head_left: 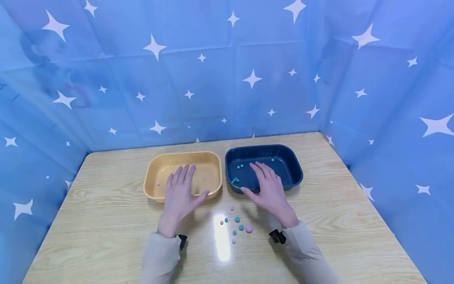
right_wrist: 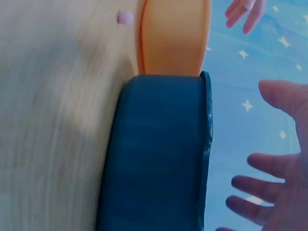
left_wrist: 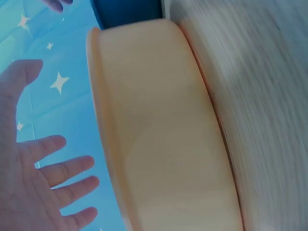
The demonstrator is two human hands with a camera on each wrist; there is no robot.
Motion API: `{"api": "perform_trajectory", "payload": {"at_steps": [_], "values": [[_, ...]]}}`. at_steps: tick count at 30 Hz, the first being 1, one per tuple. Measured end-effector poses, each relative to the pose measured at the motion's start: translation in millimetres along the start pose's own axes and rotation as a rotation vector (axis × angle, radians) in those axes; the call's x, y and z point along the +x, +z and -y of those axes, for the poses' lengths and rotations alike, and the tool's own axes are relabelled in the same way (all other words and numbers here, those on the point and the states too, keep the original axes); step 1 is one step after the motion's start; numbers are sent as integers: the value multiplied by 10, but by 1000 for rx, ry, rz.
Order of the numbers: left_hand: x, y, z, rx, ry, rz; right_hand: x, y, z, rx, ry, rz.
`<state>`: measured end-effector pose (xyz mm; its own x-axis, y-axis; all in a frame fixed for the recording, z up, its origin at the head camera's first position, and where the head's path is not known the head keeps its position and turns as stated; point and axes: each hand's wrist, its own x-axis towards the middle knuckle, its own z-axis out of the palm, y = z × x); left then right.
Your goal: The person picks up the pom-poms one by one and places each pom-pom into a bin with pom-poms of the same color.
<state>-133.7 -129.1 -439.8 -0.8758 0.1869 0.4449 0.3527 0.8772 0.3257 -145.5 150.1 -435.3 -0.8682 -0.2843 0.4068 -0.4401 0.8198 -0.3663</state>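
Observation:
My left hand (head_left: 180, 194) hovers over the near side of a yellow-orange plastic tub (head_left: 209, 173), fingers spread and nothing held. In the left wrist view its fingers stand apart from the tub's wall (left_wrist: 154, 120). Above the near side of a dark blue tub (head_left: 291, 167) is my right hand (head_left: 270, 189), also spread and holding nothing. The right wrist view shows a gap between it and the blue wall (right_wrist: 154, 149). Several small teal balls (head_left: 235, 180) lie in the blue tub, and a pink ball (head_left: 158, 184) in the yellow one. Each hand hides part of its tub.
Between my forearms, several teal balls (head_left: 237, 219) and pink-lilac balls (head_left: 249, 228) lie on the wooden table (head_left: 106, 221). Dark wrist devices (head_left: 278, 236) sit at my cuffs. A blue curtain with white stars (head_left: 205, 79) stands behind the table and along both sides.

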Motion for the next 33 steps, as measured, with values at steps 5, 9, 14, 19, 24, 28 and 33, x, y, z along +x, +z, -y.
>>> {"api": "perform_trajectory", "payload": {"at_steps": [5, 9, 14, 19, 24, 28, 33], "values": [[-90, -59, 141, -18, 49, -67, -70, 10, -16, 82, -48, -40], [-171, -82, 243, -13, 70, -89, -116, -15, -4, 126, -51, -49], [-239, -114, 338, -5, 90, -107, -166, -71, -4, 187, -42, -51], [-280, -134, 415, -33, 127, -135, -257, -118, -35, 203, -69, -40], [-315, -152, 496, -59, 172, -157, -382, -158, -19, 247, -75, -6], [-361, -171, 574, -49, 183, -162, -474, -135, 11, 289, -89, 57], [-432, -191, 648, -40, 161, -142, -566, -70, 38, 364, -84, 171]]}}
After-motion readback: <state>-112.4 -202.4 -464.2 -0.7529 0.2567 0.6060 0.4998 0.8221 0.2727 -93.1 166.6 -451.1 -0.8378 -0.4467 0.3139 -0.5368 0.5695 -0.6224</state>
